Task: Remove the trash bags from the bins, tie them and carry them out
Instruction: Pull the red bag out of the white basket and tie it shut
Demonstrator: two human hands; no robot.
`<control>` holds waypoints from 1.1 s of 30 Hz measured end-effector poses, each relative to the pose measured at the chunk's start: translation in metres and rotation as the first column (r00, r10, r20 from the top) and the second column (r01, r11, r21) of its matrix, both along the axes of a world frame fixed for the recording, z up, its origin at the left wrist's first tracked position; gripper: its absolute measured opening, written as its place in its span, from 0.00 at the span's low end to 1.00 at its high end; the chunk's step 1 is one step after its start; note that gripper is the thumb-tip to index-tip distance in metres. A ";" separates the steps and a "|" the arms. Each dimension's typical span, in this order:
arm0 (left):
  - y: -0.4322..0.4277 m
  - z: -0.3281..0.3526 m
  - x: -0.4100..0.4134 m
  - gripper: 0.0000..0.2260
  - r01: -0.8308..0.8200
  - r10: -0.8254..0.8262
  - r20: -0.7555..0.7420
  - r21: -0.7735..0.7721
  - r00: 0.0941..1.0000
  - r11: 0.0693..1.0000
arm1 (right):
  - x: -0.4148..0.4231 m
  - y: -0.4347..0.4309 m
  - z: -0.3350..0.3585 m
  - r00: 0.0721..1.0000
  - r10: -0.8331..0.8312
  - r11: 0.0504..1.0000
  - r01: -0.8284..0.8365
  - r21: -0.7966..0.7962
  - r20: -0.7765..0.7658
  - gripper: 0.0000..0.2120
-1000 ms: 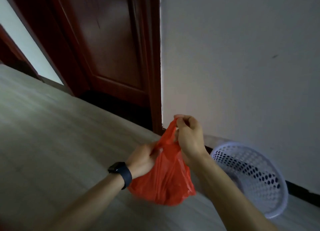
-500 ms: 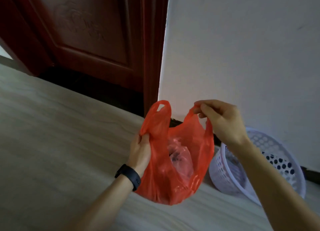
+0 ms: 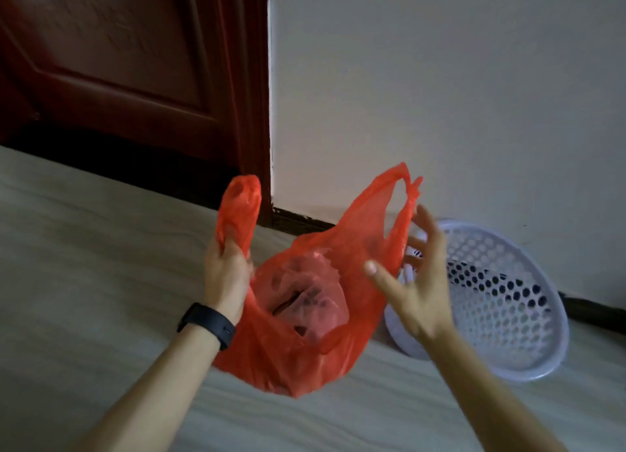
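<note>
Far left, up past the left grip, there's a dark red panelled wooden door [image 3: 118, 62], with a pale wood-look floor [image 3: 84, 265] running under everything. The person's left grip [image 3: 227, 272], with a black band [image 3: 206, 324] on that wrist, is clenched round the bunched left handle [image 3: 240, 204] of a thin red plastic trash bag [image 3: 305, 343], and the loop pokes up above the fist. The bag hangs between the two grips with its mouth wide open, untied, and some crumpled pale trash shows inside. Its right handle [image 3: 396, 197] stands up loose just beside the right grip [image 3: 416, 282], which is open with the fingers spread and holds nothing. Can't tell if the fingertips actually touch the plastic. Just right of that grip, a white perforated plastic bin [image 3: 508, 299] sits tilted at the foot of a plain white wall [image 3: 440, 79]. The bag is fully out of it.
</note>
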State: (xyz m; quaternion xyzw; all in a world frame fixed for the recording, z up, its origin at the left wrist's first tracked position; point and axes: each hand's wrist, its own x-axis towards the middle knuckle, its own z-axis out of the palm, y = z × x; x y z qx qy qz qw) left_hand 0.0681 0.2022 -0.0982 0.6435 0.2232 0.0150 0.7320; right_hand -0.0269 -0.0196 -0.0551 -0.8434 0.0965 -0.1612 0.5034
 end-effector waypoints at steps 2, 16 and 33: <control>0.006 0.001 -0.001 0.15 0.021 -0.021 0.012 -0.029 1.000 0.999 | -0.010 0.014 -0.029 0.999 0.028 0.998 -0.030 -0.051 -0.039 0.59; 0.025 -0.003 -0.006 0.30 -0.198 0.187 -0.091 -0.133 0.978 0.971 | 0.078 0.064 -0.057 0.955 -0.115 0.991 0.128 0.029 -0.273 0.22; -0.010 -0.039 -0.046 0.26 -0.090 0.105 -0.059 0.219 0.993 0.972 | 0.073 0.038 -0.079 0.833 -0.041 0.646 0.444 0.621 -0.552 0.19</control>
